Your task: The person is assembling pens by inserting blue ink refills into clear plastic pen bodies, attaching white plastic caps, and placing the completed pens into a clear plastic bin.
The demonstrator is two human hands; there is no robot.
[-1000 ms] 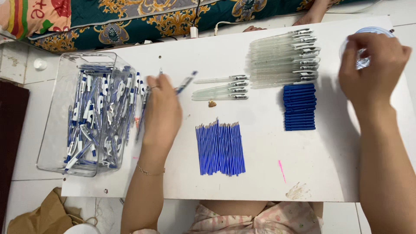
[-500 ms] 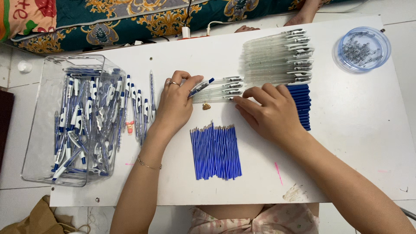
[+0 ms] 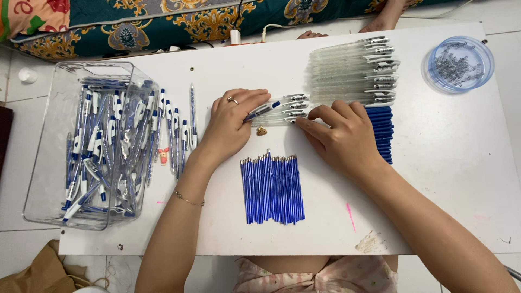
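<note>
Head view is showing me both hands working at the middle of the white table (image 3: 434,179). My left hand (image 3: 230,127) is lying palm down, its fingers pressed together and pinching a blue-tipped pen (image 3: 262,110) that is pointing up and to the right from under the fingertips. My right hand (image 3: 344,135) is reaching in from the right, fingers close together, their tips touching a short stack of clear pen barrels (image 3: 287,108) just beside that pen. A larger row of clear barrels (image 3: 353,68) is lying above the right hand, and a stack of blue pen parts (image 3: 381,133) is peeking out behind it. Blue refills (image 3: 271,189) are sitting near the front edge, below both hands and apart from them. Finished pens are filling a clear plastic bin (image 3: 89,144) at the left edge, with several spilling beside it. A round blue dish (image 3: 458,62) is sitting at the far right corner. Bare tabletop is lying open to the right.
</note>
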